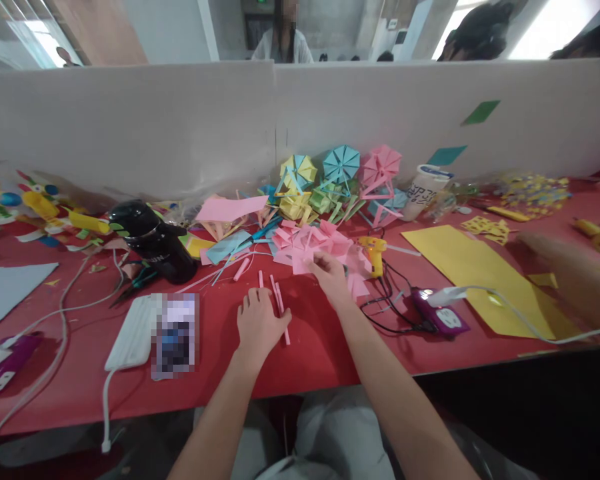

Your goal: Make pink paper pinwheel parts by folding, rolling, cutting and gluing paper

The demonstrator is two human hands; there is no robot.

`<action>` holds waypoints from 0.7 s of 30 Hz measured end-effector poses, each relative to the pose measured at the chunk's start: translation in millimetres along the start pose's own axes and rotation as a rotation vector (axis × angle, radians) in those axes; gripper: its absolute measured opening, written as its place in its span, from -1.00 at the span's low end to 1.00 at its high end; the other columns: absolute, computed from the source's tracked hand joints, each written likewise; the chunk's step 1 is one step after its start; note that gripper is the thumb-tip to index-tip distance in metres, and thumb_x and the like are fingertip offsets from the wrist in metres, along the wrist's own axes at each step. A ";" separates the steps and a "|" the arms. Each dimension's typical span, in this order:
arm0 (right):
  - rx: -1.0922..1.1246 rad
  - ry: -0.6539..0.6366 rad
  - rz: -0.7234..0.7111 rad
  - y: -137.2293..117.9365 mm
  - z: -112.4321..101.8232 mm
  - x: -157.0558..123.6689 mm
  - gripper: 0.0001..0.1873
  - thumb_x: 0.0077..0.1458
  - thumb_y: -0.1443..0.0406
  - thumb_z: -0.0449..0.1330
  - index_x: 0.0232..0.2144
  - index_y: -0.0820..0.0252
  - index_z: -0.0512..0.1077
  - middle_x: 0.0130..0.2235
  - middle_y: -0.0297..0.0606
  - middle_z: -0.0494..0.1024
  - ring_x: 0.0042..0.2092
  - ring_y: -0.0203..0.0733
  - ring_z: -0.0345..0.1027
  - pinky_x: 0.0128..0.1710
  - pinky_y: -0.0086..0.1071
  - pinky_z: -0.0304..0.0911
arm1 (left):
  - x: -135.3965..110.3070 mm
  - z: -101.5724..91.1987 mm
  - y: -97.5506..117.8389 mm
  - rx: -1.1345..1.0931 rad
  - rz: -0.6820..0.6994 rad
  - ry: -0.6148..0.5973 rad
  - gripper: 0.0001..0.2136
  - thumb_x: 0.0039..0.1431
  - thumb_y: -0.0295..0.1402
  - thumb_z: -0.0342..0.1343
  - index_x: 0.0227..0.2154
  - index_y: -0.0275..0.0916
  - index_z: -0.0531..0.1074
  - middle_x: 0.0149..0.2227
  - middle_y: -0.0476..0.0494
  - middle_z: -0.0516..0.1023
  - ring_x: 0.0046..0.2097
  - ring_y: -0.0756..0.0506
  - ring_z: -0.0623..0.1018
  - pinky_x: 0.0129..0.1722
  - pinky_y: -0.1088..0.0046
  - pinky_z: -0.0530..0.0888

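My left hand [258, 323] rests on the red table with its fingers spread, the thumb touching thin rolled pink paper sticks [281, 300]. Pinched between the fingers of my right hand [331, 275] is a piece of pink paper [303, 261], at the front of a heap of folded pink paper [325, 239]. A yellow glue gun [374, 253] lies just right of that heap. Behind it stand paper wheels in yellow [300, 171], blue [341, 163] and pink [381, 163], with green and yellow folded pieces below them.
To the left are a black bottle [153, 240], a white power bank [131, 333] and a phone-like item [176, 337]. A purple power strip [440, 312] with cables and a yellow sheet [475, 277] lie right. Another person's blurred arm [570, 280] reaches in. A white partition [155, 127] runs behind.
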State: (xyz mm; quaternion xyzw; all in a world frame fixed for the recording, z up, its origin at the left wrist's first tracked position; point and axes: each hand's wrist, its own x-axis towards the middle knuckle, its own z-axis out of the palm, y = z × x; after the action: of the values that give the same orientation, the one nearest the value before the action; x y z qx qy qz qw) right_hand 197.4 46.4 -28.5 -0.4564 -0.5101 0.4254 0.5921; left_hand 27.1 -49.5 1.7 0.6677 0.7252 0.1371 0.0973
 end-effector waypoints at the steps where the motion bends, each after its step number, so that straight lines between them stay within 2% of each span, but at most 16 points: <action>1: 0.001 -0.002 0.001 0.1 0.3 0.1 -0.65 -0.08 0.02 0.32 -0.43 0.15 0.40 -0.44 -0.36 0.42 -0.40 -0.27 0.25 -0.33 -0.35 0.26 | 1.7 0.9 -0.2 -0.029 -0.027 -0.010 -0.61 0.10 -0.21 0.23 -0.06 -0.24 0.31 -0.01 -0.30 0.40 0.05 -0.33 0.48 -0.04 0.16 0.39; 5: -0.015 -0.008 0.009 0.8 0.5 -0.1 -0.65 -0.08 0.02 0.32 -0.40 0.15 0.43 -0.42 -0.35 0.43 -0.38 -0.25 0.26 -0.30 -0.33 0.28 | 7.6 3.4 -1.3 -0.139 -0.087 -0.011 -0.60 0.10 -0.35 0.19 -0.01 -0.26 0.26 0.05 -0.35 0.36 0.04 -0.30 0.51 -0.06 0.23 0.43; 9: -0.016 -0.004 0.010 1.8 0.2 -0.2 -0.66 -0.08 0.02 0.31 -0.40 0.15 0.42 -0.42 -0.34 0.44 -0.38 -0.25 0.26 -0.31 -0.33 0.28 | 13.0 3.2 4.2 -0.139 -0.090 -0.039 -0.60 0.06 -0.39 0.19 -0.02 -0.25 0.26 0.00 -0.35 0.42 0.05 -0.32 0.51 -0.04 0.20 0.42; 13: 0.001 -0.007 0.008 2.0 0.1 0.5 -0.66 -0.08 0.04 0.32 -0.42 0.16 0.41 -0.43 -0.35 0.43 -0.39 -0.26 0.26 -0.31 -0.33 0.28 | 17.7 4.8 5.1 -0.229 -0.107 -0.058 -0.63 0.06 -0.44 0.15 -0.05 -0.23 0.28 0.01 -0.34 0.45 -0.03 -0.29 0.56 -0.11 0.22 0.44; 17: -0.005 -0.008 -0.006 2.3 -0.2 1.4 -0.65 -0.07 0.01 0.31 -0.43 0.15 0.40 -0.42 -0.34 0.44 -0.37 -0.25 0.28 -0.30 -0.33 0.29 | 21.6 8.1 -10.5 -0.461 -0.113 -0.015 -0.82 0.16 -0.41 0.10 -0.16 -0.18 0.33 -0.08 -0.23 0.53 -0.14 -0.17 0.57 -0.15 0.29 0.45; 19: -0.014 -0.019 -0.013 2.9 -0.7 1.6 -0.64 -0.06 0.01 0.31 -0.42 0.15 0.41 -0.42 -0.34 0.44 -0.37 -0.25 0.29 -0.30 -0.34 0.29 | 22.5 7.5 -17.6 -0.472 -0.087 0.033 -0.90 0.18 -0.41 0.09 -0.23 -0.18 0.36 -0.11 -0.22 0.54 -0.12 -0.16 0.56 -0.15 0.32 0.44; 21: -0.025 -0.028 -0.021 4.0 -1.3 1.6 -0.64 -0.05 0.00 0.31 -0.41 0.16 0.42 -0.43 -0.35 0.43 -0.37 -0.25 0.29 -0.32 -0.35 0.28 | 22.4 4.5 -19.4 -0.443 -0.088 0.020 -0.95 0.19 -0.35 0.11 -0.29 -0.17 0.38 -0.17 -0.19 0.56 -0.13 -0.17 0.57 -0.19 0.33 0.43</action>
State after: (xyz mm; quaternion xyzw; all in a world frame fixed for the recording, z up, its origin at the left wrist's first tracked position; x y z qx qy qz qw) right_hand 198.7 48.7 -32.1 -0.4523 -0.5283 0.4190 0.5838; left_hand 8.3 -28.4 -8.0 0.5962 0.7068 0.2953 0.2403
